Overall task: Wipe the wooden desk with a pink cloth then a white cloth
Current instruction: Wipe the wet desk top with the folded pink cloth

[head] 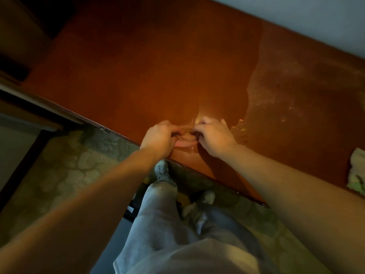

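The wooden desk (pixel 150 62) runs across the view; its left part looks dark and shiny, its right part dull and dusty. Near the desk's front edge, my left hand (pixel 158 137) and my right hand (pixel 214 135) both grip a small bunched pink cloth (pixel 184 142) between them, just above the surface. Most of the cloth is hidden by my fingers. A white cloth (pixel 356 172) lies crumpled on the desk at the far right, beside my right forearm.
A pale wall (pixel 316 14) borders the desk's far edge. Below the front edge are a patterned floor (pixel 79 165), my grey trousers and light shoes. Dark furniture (pixel 17 62) stands at the left.
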Available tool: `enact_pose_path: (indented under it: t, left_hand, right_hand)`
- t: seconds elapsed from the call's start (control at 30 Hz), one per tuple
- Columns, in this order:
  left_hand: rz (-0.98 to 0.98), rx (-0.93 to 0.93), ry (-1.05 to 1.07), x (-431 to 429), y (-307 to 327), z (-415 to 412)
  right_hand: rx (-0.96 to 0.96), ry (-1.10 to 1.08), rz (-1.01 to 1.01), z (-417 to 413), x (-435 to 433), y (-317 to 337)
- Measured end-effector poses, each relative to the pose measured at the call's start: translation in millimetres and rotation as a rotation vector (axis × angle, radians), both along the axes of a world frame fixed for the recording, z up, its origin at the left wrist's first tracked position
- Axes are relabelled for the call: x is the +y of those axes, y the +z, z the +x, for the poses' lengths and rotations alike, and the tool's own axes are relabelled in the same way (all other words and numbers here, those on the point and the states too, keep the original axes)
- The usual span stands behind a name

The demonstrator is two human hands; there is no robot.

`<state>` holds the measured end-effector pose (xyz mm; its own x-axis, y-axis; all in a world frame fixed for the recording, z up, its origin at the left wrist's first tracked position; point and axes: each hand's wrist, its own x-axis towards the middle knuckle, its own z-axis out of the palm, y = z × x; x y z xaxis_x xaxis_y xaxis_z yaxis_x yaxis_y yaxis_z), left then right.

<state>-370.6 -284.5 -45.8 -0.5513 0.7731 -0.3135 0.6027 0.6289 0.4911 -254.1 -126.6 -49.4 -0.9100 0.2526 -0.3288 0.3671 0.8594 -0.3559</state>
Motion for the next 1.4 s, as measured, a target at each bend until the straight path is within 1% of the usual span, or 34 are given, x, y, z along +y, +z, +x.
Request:
enact_pose_path:
  t: [0.07,0.17,0.27,0.37,0.47,0.57,0.67,0.9,1.2,1.4]
  left_hand:
    - [0.062,-0.03,0.0,-21.8,-3.0,16.9]
    - [0.066,-0.017,-0.03,-29.0,-4.9,21.7]
    - [0.026,0.043,-0.035,-14.9,-1.2,1.9]
    - [-0.013,0.074,0.058,-11.0,0.4,-28.0]
    - [-0.039,0.09,0.124,-26.0,1.6,-43.2]
    - [-0.031,0.064,0.184,-48.6,1.1,-44.5]
    - [0.004,0.058,0.207,-62.4,1.7,-31.7]
    - [0.031,0.02,0.243,-67.5,3.1,16.6]
    - [-0.023,-0.042,0.267,-40.4,3.2,71.5]
    - [-0.034,-0.113,0.335,-8.5,2.1,104.4]
  right_hand:
    - [0.043,0.023,-0.024,22.9,-14.0,-1.9]
    - [0.065,0.079,-0.019,35.0,-17.5,-3.1]
    - [0.034,0.129,0.027,8.3,-5.3,-3.0]
    - [0.028,0.134,0.04,-28.3,-3.3,-3.1]
    - [0.042,0.148,0.021,-54.7,-19.0,-7.4]
    - [0.068,0.18,-0.015,-65.5,-31.9,-13.8]
    - [0.069,0.209,-0.058,-68.1,-33.1,-13.9]
    - [0.027,0.297,-0.07,-56.9,-31.3,-9.2]
    - [0.017,0.293,-0.082,-20.4,-26.7,0.3]
    - [0.04,0.314,-0.064,9.5,-4.6,1.6]
